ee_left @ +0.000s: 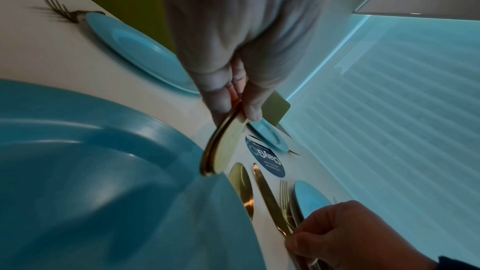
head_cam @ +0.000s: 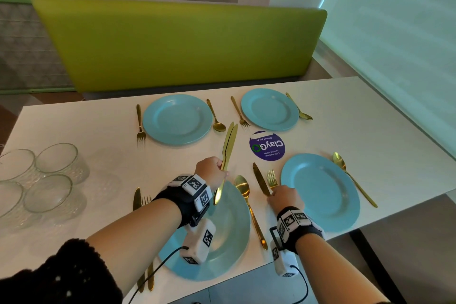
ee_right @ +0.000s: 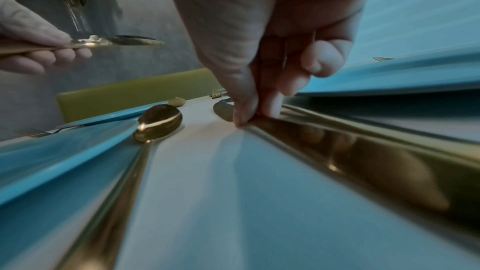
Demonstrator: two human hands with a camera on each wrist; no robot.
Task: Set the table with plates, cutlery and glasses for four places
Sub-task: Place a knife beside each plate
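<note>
Four blue plates lie on the white table (head_cam: 98,136). My left hand (head_cam: 212,170) grips two gold knives (head_cam: 229,145) by their handles, held above the near left plate (head_cam: 229,229); the left wrist view shows the handle ends (ee_left: 223,145) under the fingers. My right hand (head_cam: 283,197) pinches a gold knife (head_cam: 260,181) that lies flat on the table beside a fork (head_cam: 271,177), left of the near right plate (head_cam: 320,190). In the right wrist view the fingertips (ee_right: 249,114) press that knife (ee_right: 337,147) against the tabletop.
Several glasses (head_cam: 49,180) stand grouped at the table's left edge. Both far plates (head_cam: 177,118) (head_cam: 270,108) have a fork and a spoon beside them. A purple round sticker (head_cam: 267,145) marks the table's middle. A green bench back (head_cam: 185,44) runs behind the table.
</note>
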